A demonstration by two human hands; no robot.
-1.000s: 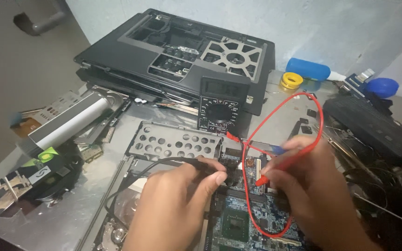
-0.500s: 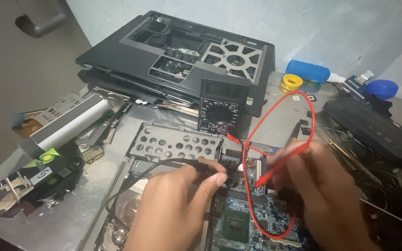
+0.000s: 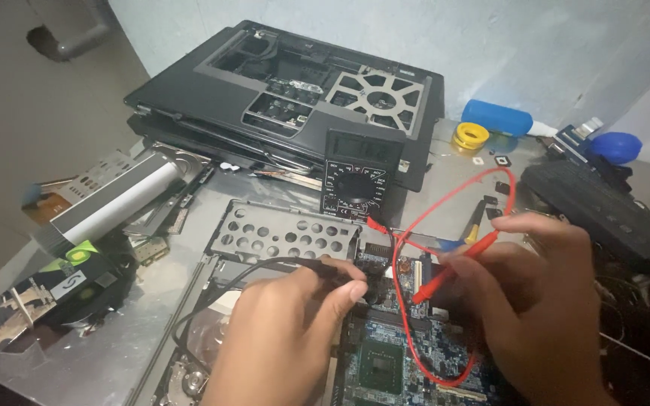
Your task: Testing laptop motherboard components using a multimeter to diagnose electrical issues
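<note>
Head view: a blue circuit board (image 3: pixel 396 353) is seen at bottom centre, taken as the landmark. Left hand (image 3: pixel 283 342) is laid over the board's left edge, fingers closed on a black probe (image 3: pixel 340 269); the probe is pinched between thumb and fingertips (image 3: pixel 355 289), its tip hidden near the board's upper left corner. A black lead (image 3: pixel 220 297) is looped off to the left of the board.

Right hand (image 3: pixel 536 308) is held over the board's right side, fingers closed around a red probe (image 3: pixel 457 263). The probe is angled down-left, its tip (image 3: pixel 417 297) projecting past the fingers and set on or just above the board's upper area; contact cannot be confirmed. A red lead (image 3: pixel 453 199) is looped above the board and back down across it.

A black multimeter (image 3: pixel 359 177) is stood just behind the board, both leads plugged in at its base. A perforated metal plate (image 3: pixel 283 233) is laid behind and left of the board. A stripped laptop chassis (image 3: pixel 295 90) is placed further behind the meter. A yellow tape roll (image 3: pixel 470 136) and a blue cylinder (image 3: pixel 498 118) are seen behind and right of the board.
</note>
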